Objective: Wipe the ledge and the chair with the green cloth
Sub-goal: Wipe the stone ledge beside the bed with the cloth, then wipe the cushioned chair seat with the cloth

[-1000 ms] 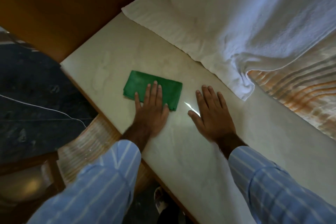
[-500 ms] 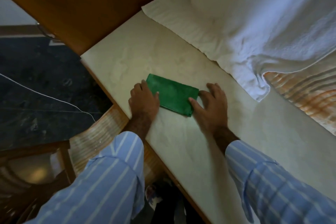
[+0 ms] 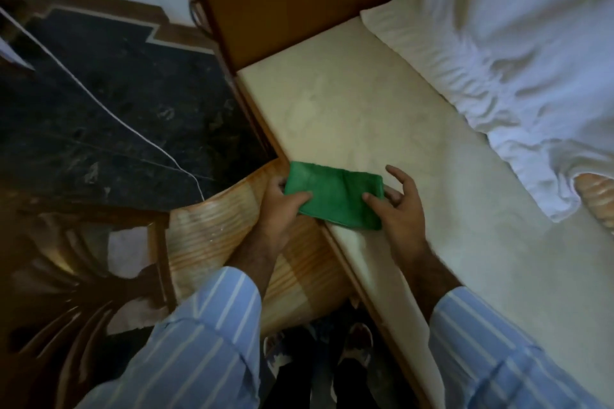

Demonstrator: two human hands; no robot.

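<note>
The folded green cloth point(image 3: 334, 193) lies at the near-left edge of the pale stone ledge point(image 3: 382, 123), its left end hanging over the rim. My left hand point(image 3: 279, 206) grips that left end, thumb on top and fingers under it. My right hand point(image 3: 397, 206) pinches the cloth's right end with thumb and lower fingers while the other fingers spread above the ledge. Below and left of the ledge stands the chair point(image 3: 232, 239), its striped orange seat partly under my left forearm.
A white towel point(image 3: 498, 43) drapes over the ledge's far side, with an orange striped fabric point(image 3: 598, 199) at its right end. A wooden panel point(image 3: 282, 0) closes the ledge's far end. A dark floor with a white cord point(image 3: 109, 113) lies left. My shoes point(image 3: 357, 342) show below.
The cloth has slid toward the ledge's near edge and now overhangs it. Both hands went from lying flat beside it to gripping its two ends.
</note>
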